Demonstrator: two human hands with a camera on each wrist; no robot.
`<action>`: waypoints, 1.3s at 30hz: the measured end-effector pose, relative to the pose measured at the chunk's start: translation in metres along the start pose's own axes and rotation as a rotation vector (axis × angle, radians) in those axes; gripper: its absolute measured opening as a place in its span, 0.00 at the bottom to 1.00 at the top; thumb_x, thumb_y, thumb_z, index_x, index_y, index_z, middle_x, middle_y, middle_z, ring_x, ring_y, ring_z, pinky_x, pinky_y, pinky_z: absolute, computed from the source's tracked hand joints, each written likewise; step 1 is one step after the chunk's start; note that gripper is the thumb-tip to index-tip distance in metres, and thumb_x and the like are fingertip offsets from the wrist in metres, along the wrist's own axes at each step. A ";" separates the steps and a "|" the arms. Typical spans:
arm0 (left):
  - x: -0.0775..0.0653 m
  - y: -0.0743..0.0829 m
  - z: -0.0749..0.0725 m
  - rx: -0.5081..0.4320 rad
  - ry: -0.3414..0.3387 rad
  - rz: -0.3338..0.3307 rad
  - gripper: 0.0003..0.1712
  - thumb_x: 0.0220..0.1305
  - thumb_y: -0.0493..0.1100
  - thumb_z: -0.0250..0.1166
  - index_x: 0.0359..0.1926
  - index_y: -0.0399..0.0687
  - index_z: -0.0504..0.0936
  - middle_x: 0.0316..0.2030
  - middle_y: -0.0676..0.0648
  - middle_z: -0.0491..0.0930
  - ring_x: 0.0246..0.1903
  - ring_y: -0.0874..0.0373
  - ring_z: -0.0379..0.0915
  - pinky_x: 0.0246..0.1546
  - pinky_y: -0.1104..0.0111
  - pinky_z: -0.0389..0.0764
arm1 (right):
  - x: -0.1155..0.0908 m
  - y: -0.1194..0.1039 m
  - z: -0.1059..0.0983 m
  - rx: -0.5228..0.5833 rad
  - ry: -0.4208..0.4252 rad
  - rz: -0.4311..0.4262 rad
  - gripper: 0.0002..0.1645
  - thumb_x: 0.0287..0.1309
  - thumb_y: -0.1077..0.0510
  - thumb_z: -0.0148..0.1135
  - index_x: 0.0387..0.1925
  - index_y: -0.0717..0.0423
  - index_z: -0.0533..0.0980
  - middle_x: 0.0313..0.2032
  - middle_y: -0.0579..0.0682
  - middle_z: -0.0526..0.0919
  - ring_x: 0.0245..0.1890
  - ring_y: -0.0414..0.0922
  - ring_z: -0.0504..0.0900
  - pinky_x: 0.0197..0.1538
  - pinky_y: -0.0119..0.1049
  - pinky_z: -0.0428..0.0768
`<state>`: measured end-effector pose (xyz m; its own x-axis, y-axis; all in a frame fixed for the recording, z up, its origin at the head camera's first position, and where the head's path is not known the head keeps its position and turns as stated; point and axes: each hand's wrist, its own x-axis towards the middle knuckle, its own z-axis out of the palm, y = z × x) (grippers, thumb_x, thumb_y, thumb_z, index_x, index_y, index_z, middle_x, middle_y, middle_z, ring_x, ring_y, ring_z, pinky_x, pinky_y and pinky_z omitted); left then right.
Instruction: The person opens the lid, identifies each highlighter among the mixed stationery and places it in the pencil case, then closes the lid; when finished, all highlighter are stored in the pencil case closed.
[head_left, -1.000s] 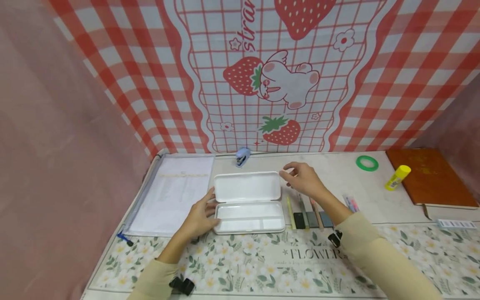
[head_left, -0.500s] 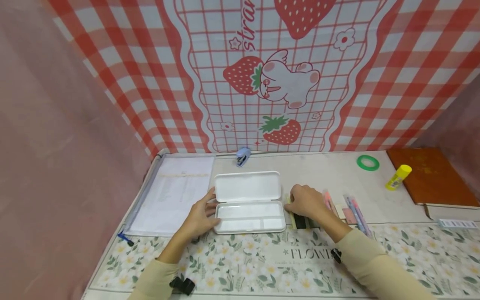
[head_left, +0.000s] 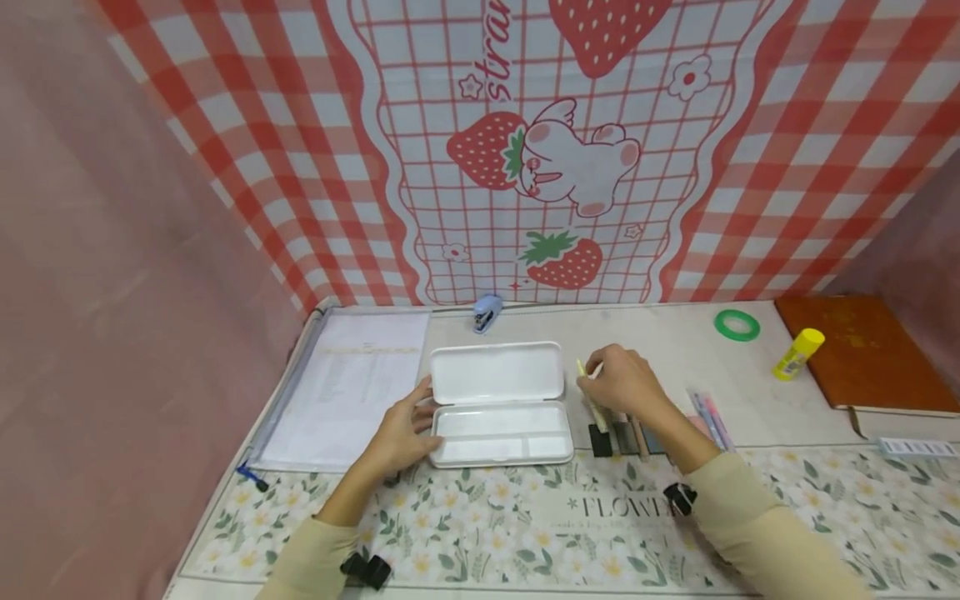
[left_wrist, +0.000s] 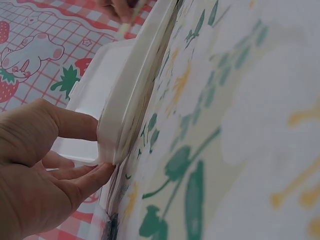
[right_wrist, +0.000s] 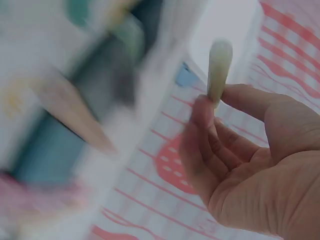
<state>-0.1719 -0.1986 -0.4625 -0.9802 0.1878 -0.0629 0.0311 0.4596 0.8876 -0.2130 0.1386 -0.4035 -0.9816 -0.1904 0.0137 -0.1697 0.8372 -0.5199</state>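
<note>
A white pencil case (head_left: 497,375) lies with its lid raised, and its base has divided compartments with nothing in them. My left hand (head_left: 400,439) grips the case's left end. In the left wrist view, the thumb presses one side of the case (left_wrist: 132,75) and the fingers are at the other. My right hand (head_left: 622,385) is right of the case and pinches a slim pale yellow pen (right_wrist: 220,67) between thumb and fingertips. The pen stands tilted over a black block (head_left: 600,442). Other pens and grey blocks under the right hand are partly hidden.
Pink and blue pens (head_left: 711,417) lie right of the row. A blue stapler (head_left: 487,313) stands behind the case, with papers (head_left: 360,383) to the left. Farther right are green tape (head_left: 737,325), a yellow glue stick (head_left: 798,354) and a brown notebook (head_left: 862,358).
My right hand moved down from beside the lid to the row of pens, took the pale yellow pen and raised it slightly. The left hand has stayed on the pencil case.
</note>
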 end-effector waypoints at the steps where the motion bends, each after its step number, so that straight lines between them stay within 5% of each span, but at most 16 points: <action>1: 0.000 0.000 0.000 0.003 0.001 0.001 0.57 0.44 0.21 0.66 0.73 0.44 0.47 0.66 0.38 0.61 0.56 0.44 0.72 0.54 0.69 0.78 | 0.001 -0.003 -0.007 0.010 0.005 -0.015 0.16 0.55 0.54 0.64 0.40 0.63 0.80 0.27 0.54 0.83 0.19 0.43 0.75 0.19 0.34 0.73; 7: -0.003 0.004 -0.001 -0.017 -0.001 0.014 0.57 0.44 0.21 0.66 0.73 0.43 0.48 0.65 0.37 0.62 0.56 0.42 0.71 0.56 0.65 0.78 | 0.005 -0.017 -0.038 0.008 0.042 -0.126 0.17 0.56 0.57 0.63 0.45 0.64 0.79 0.26 0.53 0.81 0.19 0.42 0.74 0.20 0.33 0.72; 13: -0.002 -0.001 -0.001 -0.021 -0.001 0.001 0.58 0.43 0.21 0.66 0.73 0.43 0.48 0.65 0.38 0.62 0.56 0.44 0.72 0.55 0.68 0.78 | 0.012 -0.035 -0.038 -0.029 0.025 -0.232 0.15 0.56 0.57 0.63 0.44 0.61 0.81 0.27 0.52 0.82 0.19 0.40 0.74 0.20 0.32 0.73; 27: 0.000 -0.001 -0.001 -0.005 -0.012 0.000 0.58 0.44 0.22 0.67 0.73 0.44 0.47 0.66 0.38 0.62 0.56 0.43 0.71 0.55 0.67 0.78 | 0.026 -0.112 0.006 -0.109 -0.111 -0.530 0.13 0.56 0.58 0.64 0.44 0.56 0.82 0.23 0.45 0.81 0.19 0.35 0.73 0.22 0.26 0.74; 33: 0.001 0.000 -0.001 -0.035 -0.015 0.007 0.58 0.44 0.21 0.65 0.73 0.44 0.47 0.66 0.37 0.62 0.56 0.42 0.71 0.55 0.66 0.79 | 0.029 -0.125 0.032 -0.157 -0.134 -0.574 0.09 0.55 0.60 0.65 0.40 0.54 0.82 0.25 0.44 0.82 0.21 0.36 0.75 0.24 0.28 0.76; 39: 0.000 0.000 -0.003 -0.022 -0.018 0.017 0.58 0.44 0.21 0.65 0.73 0.43 0.46 0.65 0.37 0.61 0.56 0.42 0.71 0.55 0.66 0.79 | 0.032 -0.123 0.065 -0.205 -0.192 -0.584 0.07 0.54 0.62 0.65 0.36 0.54 0.83 0.33 0.47 0.86 0.34 0.43 0.82 0.40 0.37 0.83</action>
<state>-0.1729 -0.2014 -0.4612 -0.9759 0.2109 -0.0552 0.0438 0.4373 0.8982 -0.2176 -0.0031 -0.3946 -0.6927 -0.7165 0.0825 -0.7029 0.6452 -0.2994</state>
